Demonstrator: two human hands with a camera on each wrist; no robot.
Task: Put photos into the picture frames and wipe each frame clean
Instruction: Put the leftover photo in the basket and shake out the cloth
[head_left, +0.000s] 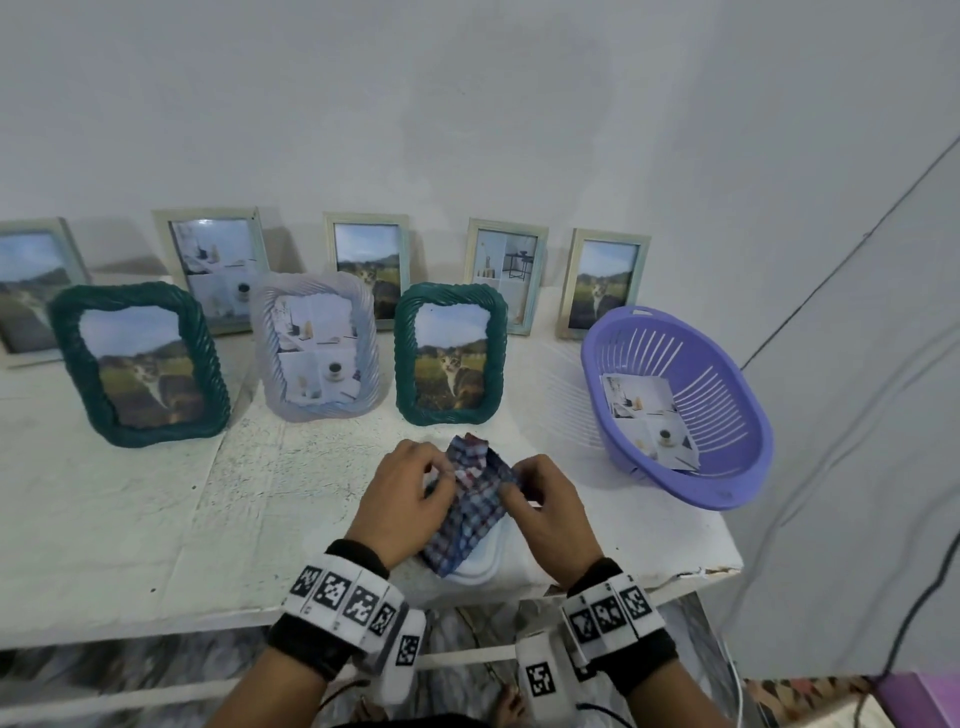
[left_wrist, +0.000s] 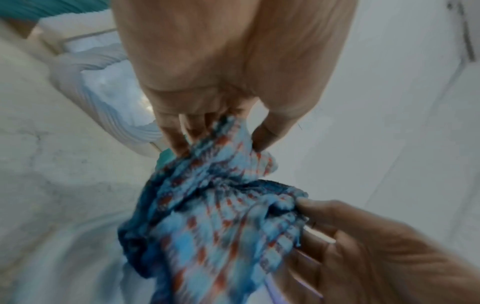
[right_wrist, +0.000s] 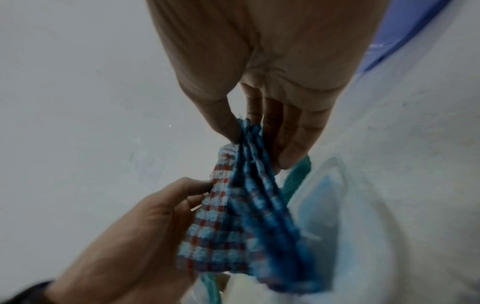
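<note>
A blue and red checked cloth (head_left: 475, 499) hangs between both hands above the table's front edge. My left hand (head_left: 410, 493) pinches its left side, and my right hand (head_left: 545, 506) pinches its right edge. In the left wrist view the left hand (left_wrist: 221, 139) pinches the bunched cloth (left_wrist: 213, 216) between thumb and fingers. The right wrist view has the right hand (right_wrist: 249, 135) pinching folded cloth (right_wrist: 239, 222). Under the cloth lies a pale white frame (head_left: 480, 569), mostly hidden. Loose photos (head_left: 649, 421) lie in the purple basket (head_left: 727, 483).
Several filled frames stand on the white table (head_left: 130, 519): a green one (head_left: 137, 364), a pale blue one (head_left: 319, 345), another green one (head_left: 451, 353), and wooden ones along the wall (head_left: 605, 283). The table's right corner (head_left: 727, 564) is chipped.
</note>
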